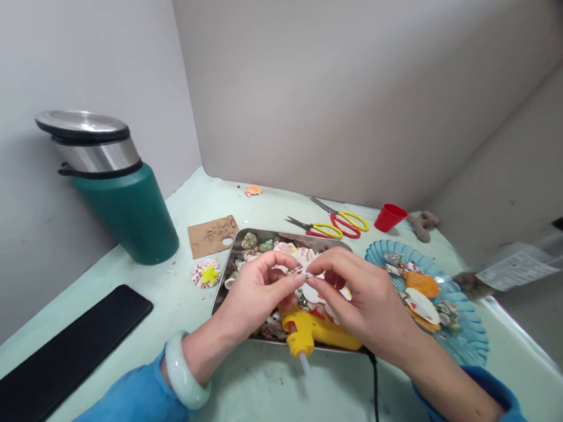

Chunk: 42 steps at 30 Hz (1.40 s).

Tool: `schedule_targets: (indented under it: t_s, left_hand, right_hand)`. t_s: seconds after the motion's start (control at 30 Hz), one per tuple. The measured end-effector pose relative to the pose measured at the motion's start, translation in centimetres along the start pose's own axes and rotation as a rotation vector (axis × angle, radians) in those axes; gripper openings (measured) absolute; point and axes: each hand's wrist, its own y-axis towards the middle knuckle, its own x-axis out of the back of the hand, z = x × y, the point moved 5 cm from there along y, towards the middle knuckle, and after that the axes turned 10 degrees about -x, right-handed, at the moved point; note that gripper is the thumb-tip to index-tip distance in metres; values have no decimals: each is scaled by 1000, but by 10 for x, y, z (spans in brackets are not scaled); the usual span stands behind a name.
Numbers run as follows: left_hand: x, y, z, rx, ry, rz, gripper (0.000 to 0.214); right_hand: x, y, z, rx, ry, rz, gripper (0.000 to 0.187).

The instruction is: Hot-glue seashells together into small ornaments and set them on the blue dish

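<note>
Over a metal tray (219,298) of seashells, my left hand (260,284) and my right hand (360,289) meet fingertip to fingertip. Both are closed in a pinch on a small white-and-brown shell (300,270), mostly covered by the fingers. A yellow hot glue gun (327,332) lies across the tray's near edge below my right hand, with a glue stick poking out toward me. Its black cord (376,392) runs down the table. Shells and white pieces in the tray are partly hidden behind my hands.
Two pairs of scissors (329,225) lie behind the tray. A blue scalloped plate (473,326) with shells stands right, near a red cup (389,217). Left are a green bottle (133,213), a black slab (69,358), brown card (210,237) and a star-topped disc (206,274).
</note>
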Motion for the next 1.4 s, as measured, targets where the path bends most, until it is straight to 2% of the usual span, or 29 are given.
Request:
schedule_targets:
  t_s: [0.2,0.3,0.37,0.5,0.57,0.63,0.77,0.83,1.0,1.13,1.23,1.4]
  left_hand:
    - [-2,0,-2,-24,-4,-24,31]
    - [-3,-1,-3,-39,10,10,29]
    - [-3,-2,-4,-46,6,40,28]
    - [-3,-4,-4,-57,-25,92,29]
    - [-3,-4,-5,-59,-57,95,30]
    - [-3,-3,-5,-75,-88,88,29]
    - [-2,-1,-3,-89,-85,68,24]
    - [-2,-2,-2,-73,-67,73,24]
    - [-5,-4,-7,-90,-70,135,29]
    - [-5,-3,-6,-79,-10,103,24]
    - [-3,-1,-4,-87,-1,48,22]
    - [-3,0,-5,-100,-16,4,20]
  right_hand:
    - [0,2,1,3,10,2,7]
    - [2,4,1,-27,61,8,7]
    - [2,5,-2,-113,166,46,5]
    - [-4,4,-13,-374,496,225,14]
    - [-7,3,-15,-441,576,278,17]
    - [-6,3,-15,-418,550,258,13]
    - [-1,3,-7,-227,352,142,8]
    - [-1,3,-6,-225,334,130,8]
    - [-5,6,-17,-501,621,195,14]
    - [-12,6,-23,-649,813,266,20]
    - [-18,3,-25,-711,892,311,25]
    - [-22,1,-28,-728,852,285,26]
